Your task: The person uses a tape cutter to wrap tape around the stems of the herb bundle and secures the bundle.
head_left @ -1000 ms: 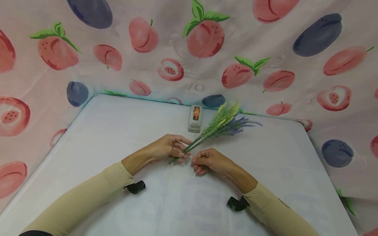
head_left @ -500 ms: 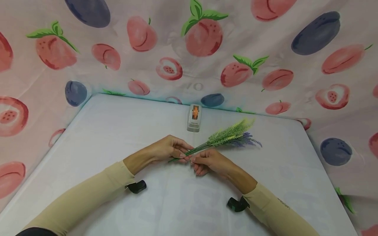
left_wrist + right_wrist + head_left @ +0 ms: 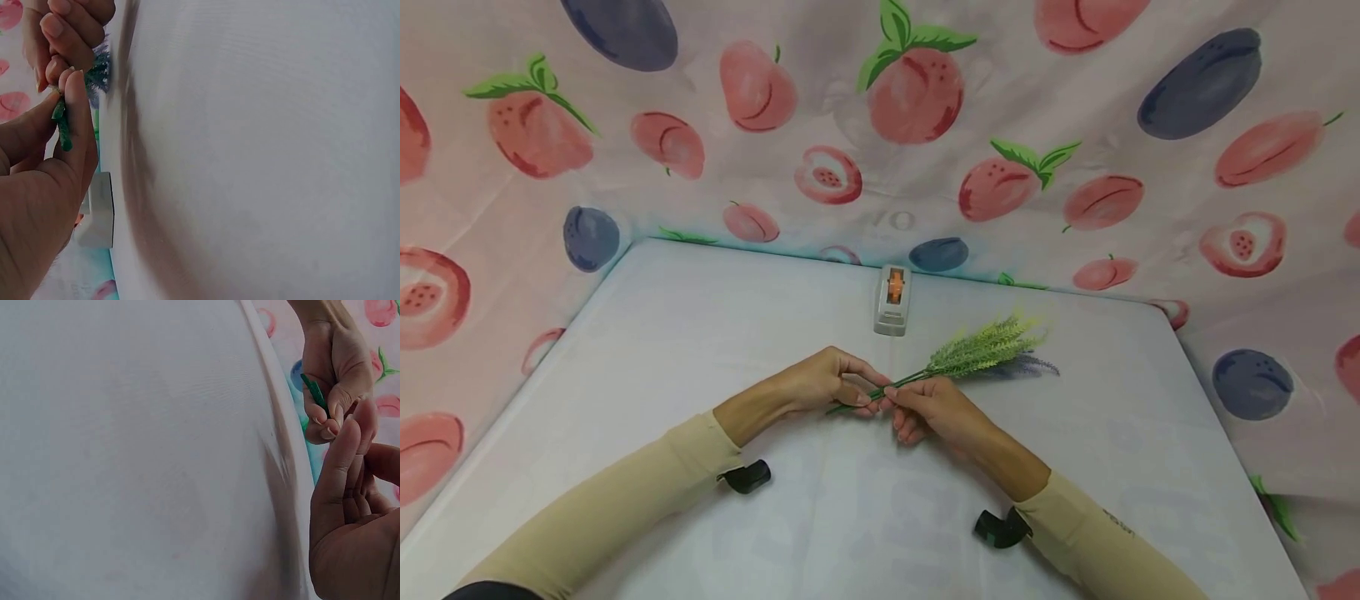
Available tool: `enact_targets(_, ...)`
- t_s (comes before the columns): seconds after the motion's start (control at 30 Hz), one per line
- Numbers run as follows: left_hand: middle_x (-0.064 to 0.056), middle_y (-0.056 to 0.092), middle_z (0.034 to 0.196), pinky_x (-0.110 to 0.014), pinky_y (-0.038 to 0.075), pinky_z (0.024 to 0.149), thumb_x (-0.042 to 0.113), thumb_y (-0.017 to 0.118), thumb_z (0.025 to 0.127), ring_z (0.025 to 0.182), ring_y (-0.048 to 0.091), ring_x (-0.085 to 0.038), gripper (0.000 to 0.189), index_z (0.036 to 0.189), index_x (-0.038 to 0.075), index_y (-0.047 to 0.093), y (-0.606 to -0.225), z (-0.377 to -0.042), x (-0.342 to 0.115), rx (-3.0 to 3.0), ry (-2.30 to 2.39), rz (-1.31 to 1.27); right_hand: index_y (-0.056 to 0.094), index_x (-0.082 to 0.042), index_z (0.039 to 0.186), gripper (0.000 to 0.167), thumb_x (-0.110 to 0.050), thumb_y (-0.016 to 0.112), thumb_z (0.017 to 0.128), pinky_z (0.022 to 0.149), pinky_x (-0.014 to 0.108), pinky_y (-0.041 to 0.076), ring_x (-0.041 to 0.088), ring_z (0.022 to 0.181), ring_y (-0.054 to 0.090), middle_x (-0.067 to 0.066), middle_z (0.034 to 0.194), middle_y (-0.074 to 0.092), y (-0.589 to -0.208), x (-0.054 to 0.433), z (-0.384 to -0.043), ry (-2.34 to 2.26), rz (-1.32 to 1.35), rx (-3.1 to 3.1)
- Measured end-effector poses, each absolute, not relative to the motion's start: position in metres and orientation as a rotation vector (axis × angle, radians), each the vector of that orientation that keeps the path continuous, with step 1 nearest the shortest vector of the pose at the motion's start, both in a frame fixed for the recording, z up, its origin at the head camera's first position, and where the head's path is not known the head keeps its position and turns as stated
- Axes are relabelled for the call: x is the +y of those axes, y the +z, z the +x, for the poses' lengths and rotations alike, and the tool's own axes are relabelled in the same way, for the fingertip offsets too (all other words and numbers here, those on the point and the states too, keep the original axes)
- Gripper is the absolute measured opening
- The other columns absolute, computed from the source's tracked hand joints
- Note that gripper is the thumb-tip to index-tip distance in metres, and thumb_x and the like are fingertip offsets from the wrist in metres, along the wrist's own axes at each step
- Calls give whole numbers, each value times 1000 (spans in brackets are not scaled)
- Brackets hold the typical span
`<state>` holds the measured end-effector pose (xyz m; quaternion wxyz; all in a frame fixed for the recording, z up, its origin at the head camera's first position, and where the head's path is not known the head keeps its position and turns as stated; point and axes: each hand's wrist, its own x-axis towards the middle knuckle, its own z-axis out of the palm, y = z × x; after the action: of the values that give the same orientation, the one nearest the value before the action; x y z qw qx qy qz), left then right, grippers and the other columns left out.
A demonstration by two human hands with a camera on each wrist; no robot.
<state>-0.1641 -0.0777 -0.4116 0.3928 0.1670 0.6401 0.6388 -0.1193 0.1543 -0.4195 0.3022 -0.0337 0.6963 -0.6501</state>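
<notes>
Flowers (image 3: 985,348): slanting out to your right over the surface (image 3: 715,308).
Left hand (image 3: 823,382): your fingers are pinching the green stems (image 3: 913,378) near their lower ends.
Right hand (image 3: 942,410): your fingers are pinching them just beside.
Grey device (image 3: 891,320): sitting farther back.

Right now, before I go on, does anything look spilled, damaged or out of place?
Nothing stands out. The left hand and right hand are at the stems of the flowers, which show no visible break. The grey device with the orange insert sits beyond them on the white table; I see no spill.
</notes>
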Motion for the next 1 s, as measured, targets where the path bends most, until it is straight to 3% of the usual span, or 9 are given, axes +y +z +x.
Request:
enact_targets(0.4,-30,69,117,-37,59,87,-12,61,91,93,74,-21,41,131,-8,63,-412,-166,-79,1653,1629,426,71,6,110,50,-38,49,108,61,28,57,11,61,64,2,72,66,-417,154,-119,-1768,-101,1909)
enact_targets(0.63,-21,68,126,-38,59,87,-13,62,91,97,74,-26,39,129,-6,64,-411,-166,-79,1619,1662,428,68,4,113,31,-23,56,106,63,36,60,17,61,68,8,73,67,-408,152,-116,-1760,-167,2109)
enact_targets(0.77,-22,67,126,-39,59,87,-16,60,90,97,74,-28,43,132,-6,59,-411,-167,-78,1603,1677,407,69,1,122,27,-17,58,105,65,39,61,20,63,69,11,74,68,-405,152,-116,-1714,-221,2210)
enact_targets(0.9,-23,67,122,-41,59,87,-19,58,89,95,74,-28,50,137,-7,50,-411,-169,-78,1588,1690,363,71,-8,126,26,-14,62,102,60,34,59,18,60,69,5,69,68,-403,155,-115,-1493,-356,2463)
enact_targets(1.0,-24,67,121,-43,58,88,-19,57,89,95,74,-28,52,139,-8,46,-411,-171,-78,1582,1680,358,74,-11,122,24,-14,67,99,54,26,52,12,57,65,-2,69,69,-399,156,-114,-1244,-543,2746)
